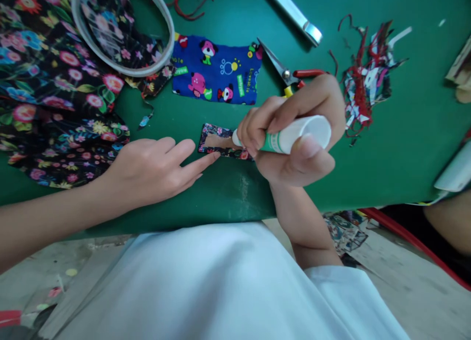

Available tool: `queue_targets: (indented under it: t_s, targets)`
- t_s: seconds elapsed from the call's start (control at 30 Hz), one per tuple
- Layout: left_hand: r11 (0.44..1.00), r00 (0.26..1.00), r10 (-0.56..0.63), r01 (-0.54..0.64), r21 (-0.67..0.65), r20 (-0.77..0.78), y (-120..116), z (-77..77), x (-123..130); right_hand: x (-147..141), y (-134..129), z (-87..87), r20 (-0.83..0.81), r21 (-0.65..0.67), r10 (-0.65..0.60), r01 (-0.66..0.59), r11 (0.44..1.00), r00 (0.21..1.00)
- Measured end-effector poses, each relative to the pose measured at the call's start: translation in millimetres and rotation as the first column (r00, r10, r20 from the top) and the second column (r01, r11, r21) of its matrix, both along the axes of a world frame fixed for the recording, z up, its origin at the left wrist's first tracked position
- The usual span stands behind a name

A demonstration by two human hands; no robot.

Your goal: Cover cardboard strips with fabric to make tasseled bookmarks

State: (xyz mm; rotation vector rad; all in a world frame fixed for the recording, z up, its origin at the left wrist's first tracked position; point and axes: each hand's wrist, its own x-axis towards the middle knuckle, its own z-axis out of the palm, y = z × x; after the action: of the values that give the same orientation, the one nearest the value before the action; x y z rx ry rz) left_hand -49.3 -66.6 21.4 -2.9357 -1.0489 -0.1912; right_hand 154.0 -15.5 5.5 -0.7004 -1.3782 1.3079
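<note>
My right hand (294, 129) is wrapped round a white glue bottle (283, 138) with a green label. Its thumb rests by the bottle's wide end, and its narrow tip points left onto a small floral fabric strip (217, 141) with a brownish middle. That strip lies flat on the green table, its right end partly covered by the right hand. My left hand (158, 168) holds nothing; one stretched finger touches the strip's lower edge while others are bent. Just beyond lies a blue cloth piece (217, 70) printed with cartoon dogs.
Black floral cloth (55, 80) spreads across the left, with a roll of tape (167, 40) on it. Scissors (285, 75) with red handles lie behind my right hand. A metal bar (290, 11), a heap of scraps and red cord (364, 80), and a white object (456, 168) are farther off.
</note>
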Motion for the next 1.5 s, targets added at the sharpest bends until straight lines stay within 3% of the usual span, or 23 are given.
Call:
queue_targets:
  t_s: [0.13, 0.27, 0.33, 0.37, 0.5, 0.63, 0.83, 0.97, 1.0, 1.17, 1.23, 1.3, 1.4, 1.5]
  targets:
    - [0.993, 0.999, 0.019, -0.023, -0.114, -0.042, 1, 2.6, 0, 8, 3, 3.2, -0.051, -0.118, 0.039, -0.045, 0.992, 0.998]
    - [0.989, 0.999, 0.033, -0.037, -0.143, -0.024, 1, 2.1, 0, 20, 6, 15.9, -0.231, -0.158, 0.293, -0.333, 0.930, 0.928]
    - [0.993, 1.000, 0.013, -0.016, -0.113, -0.027, 1, 1.7, -1, 23, 5, 19.1, -0.240, -0.177, 0.354, -0.399, 0.900, 0.904]
    - [0.995, 1.000, 0.004, -0.007, -0.098, -0.030, 1, 1.6, -1, 22, 3, 19.1, -0.224, -0.162, 0.355, -0.394, 0.905, 0.908]
    - [0.995, 1.000, 0.005, -0.007, -0.102, -0.022, 1, 1.2, -1, 8, -9, 8.8, -0.196, 0.049, 0.102, -0.094, 0.994, 0.975]
    - [0.994, 0.999, 0.012, -0.008, -0.112, 0.031, 1, 0.8, -2, -2, -15, -5.0, -0.109, 0.215, 0.202, -0.175, 0.961, 0.973]
    - [0.983, 1.000, 0.031, -0.031, -0.179, -0.007, 0, 1.7, -2, 3, -8, -7.3, -0.186, 0.245, 0.016, 0.031, 0.969, 0.982]
    - [0.991, 0.999, -0.001, -0.004, -0.135, -0.042, 0, 0.4, -3, 8, -5, 0.0, -0.143, 0.014, -0.123, 0.126, 0.992, 0.982]
    - [0.990, 0.999, -0.002, -0.004, -0.140, -0.044, -1, 0.0, -3, 8, -5, 0.3, -0.175, 0.086, -0.068, 0.084, 0.993, 0.982]
    - [0.982, 1.000, 0.022, -0.022, -0.186, 0.001, 0, 0.0, -4, 4, -3, -6.9, -0.148, 0.145, -0.116, 0.137, 0.980, 0.982]
    - [0.990, 1.000, -0.006, 0.002, -0.141, -0.021, 0, 1.2, -4, 2, -5, -8.9, -0.071, 0.113, -0.078, 0.086, 0.990, 0.994]
    - [0.997, 0.998, -0.034, 0.030, -0.075, -0.050, 0, 2.4, -4, 0, -9, -8.2, -0.099, 0.139, -0.019, 0.033, 0.990, 0.995]
    - [0.999, 0.995, -0.051, 0.050, -0.017, -0.090, 0, 2.6, -4, 1, -14, 1.7, -0.154, 0.129, 0.090, -0.070, 0.989, 0.984]
    - [0.998, 0.994, -0.052, 0.056, 0.040, -0.092, 0, 1.4, -5, 7, -15, 23.3, -0.190, -0.014, 0.225, -0.232, 0.973, 0.956]
